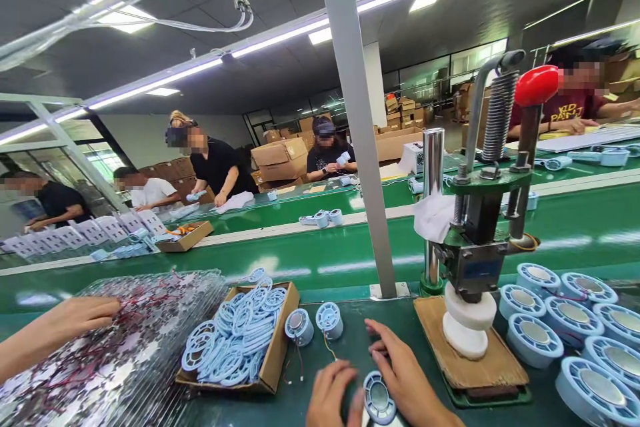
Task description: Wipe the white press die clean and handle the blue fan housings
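Note:
At the bottom centre, a light-blue round housing with a silver disc [379, 397] sits between my two hands, on something white mostly cut off by the frame. My left hand [327, 397] is slightly blurred, its fingers bent and the thumb apart, with nothing visible in the gap. My right hand [403, 373] has its fingers stretched out along the right side of the housing; whether they press on it I cannot tell. Just beyond stand a blue housing with a silver disc [299, 327] and a spoked blue housing [329, 320], both with thin wires.
A hand press [470, 273] with white round pads and a red-knobbed lever stands to the right, beside several blue housings [573, 317]. Left is a cardboard box [283, 347] of blue rings. Another person's hand [75, 323] reaches over stacked clear trays [165, 340]. Co-workers sit across the green conveyor [280, 247].

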